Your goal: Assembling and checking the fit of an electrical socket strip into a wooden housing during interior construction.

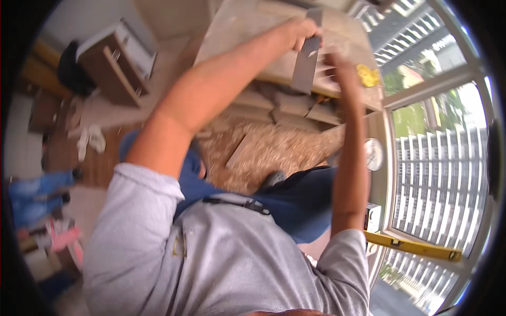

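My left hand (304, 35) is closed round a narrow, flat, dark grey-brown board strip (304, 71), with the fingers over its upper part. The strip is held at a slant over the near edge of a pale worktop (247, 39), and its lower end reaches past that edge. Just to the right of the strip is my right hand (335, 62), smeared by motion. Its fingers are too blurred to show whether they hold anything. A small pale mark shows on the strip's face between the hands.
A crumpled yellow cloth-like thing (367, 76) lies on the worktop's right side. Wood shavings (279, 143) and a loose strip (239, 151) cover the floor below. A yellow spirit level (416, 246) rests by the windows on the right. A brown cabinet piece (113, 68) stands at the left.
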Action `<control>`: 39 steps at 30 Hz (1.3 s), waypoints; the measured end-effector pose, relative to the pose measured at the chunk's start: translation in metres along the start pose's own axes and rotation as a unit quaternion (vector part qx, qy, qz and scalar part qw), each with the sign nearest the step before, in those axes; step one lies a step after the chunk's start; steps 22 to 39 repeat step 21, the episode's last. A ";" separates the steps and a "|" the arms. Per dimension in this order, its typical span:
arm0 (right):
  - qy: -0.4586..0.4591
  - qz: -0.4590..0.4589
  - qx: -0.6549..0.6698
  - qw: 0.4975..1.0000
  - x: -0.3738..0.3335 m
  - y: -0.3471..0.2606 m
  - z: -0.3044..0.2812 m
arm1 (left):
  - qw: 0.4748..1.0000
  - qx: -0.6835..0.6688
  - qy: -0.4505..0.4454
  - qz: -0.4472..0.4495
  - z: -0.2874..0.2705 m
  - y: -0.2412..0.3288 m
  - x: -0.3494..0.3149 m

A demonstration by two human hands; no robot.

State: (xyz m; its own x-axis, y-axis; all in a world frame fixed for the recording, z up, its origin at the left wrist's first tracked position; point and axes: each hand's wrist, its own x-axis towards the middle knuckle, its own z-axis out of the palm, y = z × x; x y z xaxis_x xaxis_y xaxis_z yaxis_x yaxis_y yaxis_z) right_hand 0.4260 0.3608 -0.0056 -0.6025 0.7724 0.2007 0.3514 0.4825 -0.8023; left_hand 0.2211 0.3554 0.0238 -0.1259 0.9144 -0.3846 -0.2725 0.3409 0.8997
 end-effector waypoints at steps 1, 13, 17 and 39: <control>0.094 0.064 -0.076 0.991 0.019 0.035 -0.045 | 0.999 -0.039 0.025 0.015 0.010 0.009 -0.033; 0.265 -0.025 -0.320 0.909 0.059 0.095 -0.076 | 0.917 0.384 -0.074 -0.081 -0.078 -0.152 -0.308; 0.300 0.062 0.122 0.944 0.036 0.050 -0.098 | 0.814 0.566 -0.131 -0.008 -0.092 -0.218 -0.248; 0.124 -0.008 0.441 0.889 -0.038 0.017 -0.119 | 0.776 0.617 -0.085 0.101 -0.098 -0.234 -0.178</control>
